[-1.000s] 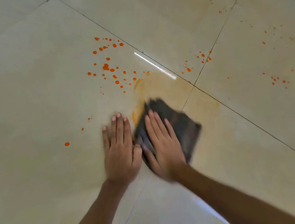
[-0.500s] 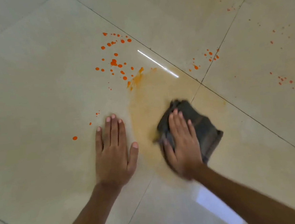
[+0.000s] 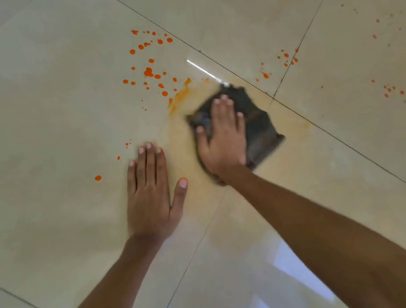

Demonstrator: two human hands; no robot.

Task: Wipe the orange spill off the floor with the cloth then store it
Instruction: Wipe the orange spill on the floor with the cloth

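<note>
Fingers [image 3: 221,111] of the right hand [image 3: 223,142] lie straight, pressing the dark cloth [image 3: 260,125] flat on the floor [image 3: 47,105].
Its shiny tiles show a pale orange smear [image 3: 180,97]. Blurry and half hidden under the hand, the cloth has slid up toward the tile line [image 3: 244,77]. Beside it the left hand [image 3: 149,199] rests flat, holding nothing. Round orange drops [image 3: 149,71] sit nearby.

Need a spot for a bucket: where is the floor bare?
Bare floor: lower left of the left hand, and nearer, right of the left forearm. Crowded: orange droplets beyond the left hand, smear around the cloth under the right hand.
</note>
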